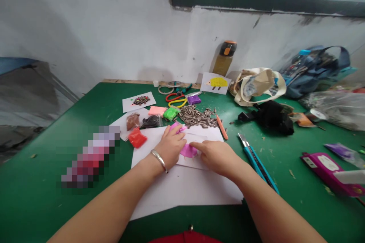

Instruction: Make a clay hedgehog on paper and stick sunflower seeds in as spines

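Observation:
A flat patch of pink-purple clay (189,150) lies on a small white card (196,162), which rests on larger white sheets (182,190). My left hand (169,147), wearing a silver bangle (159,160), lies over the card's left side with fingers stretched out, beside the clay. Just beyond its fingertips sits a pink clay packet (178,128), partly hidden. With its index finger extended, my right hand (213,155) touches the clay's upper right edge; the other fingers curl under and are partly hidden.
Sunflower seeds (196,115) are heaped behind the sheets, near an orange tool (221,126). Clay packets, including a red one (137,137), lie left. Scissors (178,100) lie behind. A utility knife (258,161) lies right; a bottle (224,59) stands by the wall.

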Tool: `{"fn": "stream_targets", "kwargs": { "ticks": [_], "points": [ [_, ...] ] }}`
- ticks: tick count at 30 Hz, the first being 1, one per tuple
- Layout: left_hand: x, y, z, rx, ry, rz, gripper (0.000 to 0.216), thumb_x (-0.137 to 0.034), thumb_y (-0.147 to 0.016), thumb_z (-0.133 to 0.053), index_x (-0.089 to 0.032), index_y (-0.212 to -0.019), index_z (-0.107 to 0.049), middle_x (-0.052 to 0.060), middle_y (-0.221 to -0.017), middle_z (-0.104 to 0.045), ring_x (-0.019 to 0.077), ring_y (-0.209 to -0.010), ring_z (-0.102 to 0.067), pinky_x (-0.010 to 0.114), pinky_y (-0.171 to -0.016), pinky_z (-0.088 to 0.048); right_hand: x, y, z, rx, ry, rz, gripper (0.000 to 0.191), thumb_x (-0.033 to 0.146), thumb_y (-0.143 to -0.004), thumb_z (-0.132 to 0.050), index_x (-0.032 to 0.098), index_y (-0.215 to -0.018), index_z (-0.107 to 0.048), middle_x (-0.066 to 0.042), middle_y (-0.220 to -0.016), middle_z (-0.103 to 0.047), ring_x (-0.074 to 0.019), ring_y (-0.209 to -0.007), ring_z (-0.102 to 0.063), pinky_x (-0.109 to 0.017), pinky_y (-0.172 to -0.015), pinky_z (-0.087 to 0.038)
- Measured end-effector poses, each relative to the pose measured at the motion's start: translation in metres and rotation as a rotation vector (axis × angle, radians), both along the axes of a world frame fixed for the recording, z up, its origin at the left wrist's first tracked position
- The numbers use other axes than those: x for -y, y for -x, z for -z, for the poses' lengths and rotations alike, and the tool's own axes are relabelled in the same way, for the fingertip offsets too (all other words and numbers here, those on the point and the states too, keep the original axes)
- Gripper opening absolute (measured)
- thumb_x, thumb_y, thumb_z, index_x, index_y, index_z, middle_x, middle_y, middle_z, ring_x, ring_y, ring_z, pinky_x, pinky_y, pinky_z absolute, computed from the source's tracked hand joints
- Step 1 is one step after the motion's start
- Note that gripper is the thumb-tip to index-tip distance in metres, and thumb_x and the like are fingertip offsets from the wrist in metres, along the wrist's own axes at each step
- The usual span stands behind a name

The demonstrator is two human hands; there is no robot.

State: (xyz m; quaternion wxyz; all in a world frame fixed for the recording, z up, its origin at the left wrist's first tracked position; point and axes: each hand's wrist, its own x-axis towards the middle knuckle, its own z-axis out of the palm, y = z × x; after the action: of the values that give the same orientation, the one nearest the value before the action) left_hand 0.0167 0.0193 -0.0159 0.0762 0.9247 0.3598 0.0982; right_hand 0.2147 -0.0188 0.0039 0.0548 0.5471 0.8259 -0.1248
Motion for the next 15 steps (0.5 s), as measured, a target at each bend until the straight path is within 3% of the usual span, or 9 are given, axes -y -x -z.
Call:
{"fn": "stream_targets", "kwargs": {
  "ticks": [9, 15],
  "points": [
    [0.001, -0.001, 0.004, 0.0, -0.047, 0.002, 0.026, -0.004, -0.074, -0.049, -0.017, -0.092, -0.064, 0.01, -0.111, -0.063, 0.0323, -0.13, -0.037, 0.058, -0.107, -0.023, 0.003, 0.001, -0.003, -0.014, -0.064, 0.0, 0.043, 0.021, -0.086, -0.037, 0.037, -0.122, -0.055, -0.003, -0.087, -0.066, -0.0181, -0.071, -0.061, -0.026, -0.055, -0.028],
    [0.001, -0.001, 0.003, -0.013, -0.028, 0.012, 0.031, -0.004, -0.074, -0.049, -0.017, -0.098, -0.063, 0.01, -0.114, -0.062, 0.0331, -0.131, -0.035, 0.061, -0.106, -0.022, 0.003, -0.009, -0.004, -0.023, -0.024, -0.001, 0.044, 0.02, -0.083, -0.04, 0.036, -0.118, -0.06, -0.003, -0.086, -0.067, -0.0184, -0.075, -0.061, -0.026, -0.055, -0.027]
  ]
}}
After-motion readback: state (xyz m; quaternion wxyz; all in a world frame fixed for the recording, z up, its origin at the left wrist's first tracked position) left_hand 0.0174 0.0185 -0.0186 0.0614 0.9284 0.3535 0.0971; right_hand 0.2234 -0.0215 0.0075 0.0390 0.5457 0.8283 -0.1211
